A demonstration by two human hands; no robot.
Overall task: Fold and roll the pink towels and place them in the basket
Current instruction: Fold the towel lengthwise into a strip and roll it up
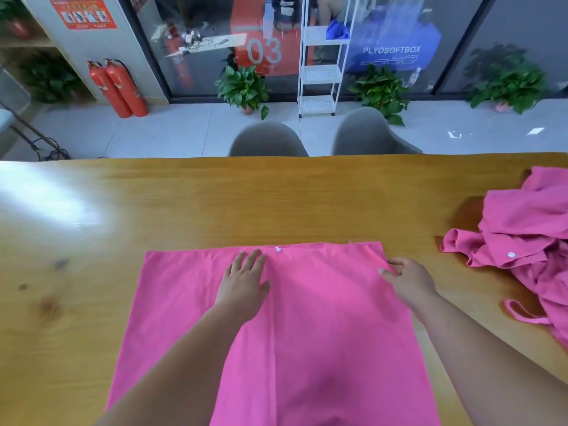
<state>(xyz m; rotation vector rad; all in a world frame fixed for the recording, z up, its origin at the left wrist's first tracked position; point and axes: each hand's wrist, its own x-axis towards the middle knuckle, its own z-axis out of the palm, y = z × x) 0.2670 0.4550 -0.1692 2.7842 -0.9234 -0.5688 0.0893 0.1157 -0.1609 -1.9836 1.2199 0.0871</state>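
Note:
A pink towel (322,318) lies spread flat on the wooden table (215,204), reaching from mid-table to the near edge. A small white button (278,249) sits near its far edge. My left hand (246,281) lies flat on the towel near that edge, fingers straight. My right hand (408,281) is at the towel's far right corner, its fingertips on the right edge; whether they pinch the fabric is unclear. More pink towels (528,241) lie in a crumpled pile at the right of the table. No basket is in view.
Two grey chairs (267,139) (368,133) stand behind the table's far edge. Beyond them are a white rack (319,72), potted plants (246,87) and two red fire extinguishers (116,87) on the floor. The table's left half shows bare wood.

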